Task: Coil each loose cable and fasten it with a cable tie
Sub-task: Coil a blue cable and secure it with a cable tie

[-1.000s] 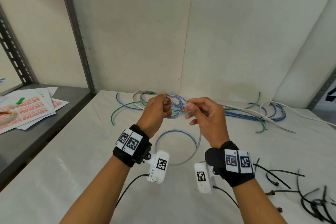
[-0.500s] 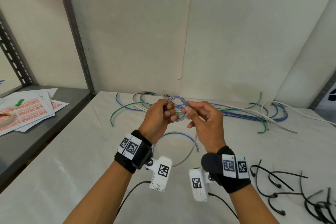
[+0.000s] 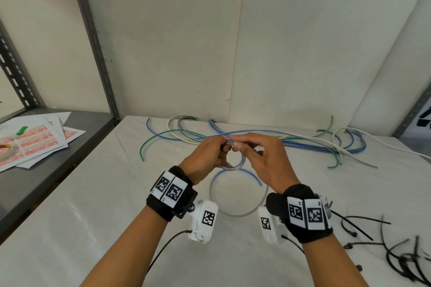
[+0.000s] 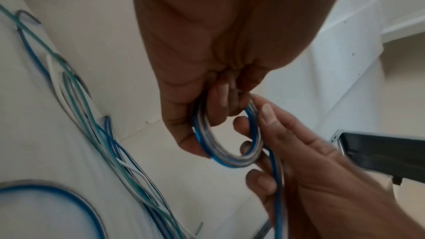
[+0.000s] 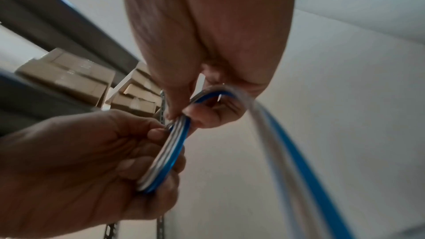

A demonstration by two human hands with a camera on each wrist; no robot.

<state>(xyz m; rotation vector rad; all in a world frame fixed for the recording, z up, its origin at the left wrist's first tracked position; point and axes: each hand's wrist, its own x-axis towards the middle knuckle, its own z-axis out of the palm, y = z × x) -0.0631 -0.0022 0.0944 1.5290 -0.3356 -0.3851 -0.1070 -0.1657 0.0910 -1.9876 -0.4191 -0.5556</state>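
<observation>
A small coil of blue-and-clear cable point(image 3: 240, 163) hangs between my hands above the white table point(image 3: 93, 228). My left hand point(image 3: 224, 147) grips one side of the coil point(image 4: 220, 154), with fingers curled through the ring. At the top of the coil point(image 5: 165, 159), my right hand point(image 3: 237, 146) pinches the strands between thumb and forefinger. The cable's free tail point(image 3: 235, 215) lies in a wide loop on the table beneath my wrists. Several black cable ties point(image 3: 396, 251) lie at the right.
A tangle of loose blue, green and white cables point(image 3: 303, 142) runs along the back of the table by the wall. A grey metal shelf point(image 3: 58, 170) at the left holds printed sheets point(image 3: 35, 142). Cardboard boxes point(image 5: 69, 79) show in the right wrist view.
My hands have come together and lowered a little. The coil, upright between them a second ago, now hangs below the fingers. The right hand has shifted left onto its top.
</observation>
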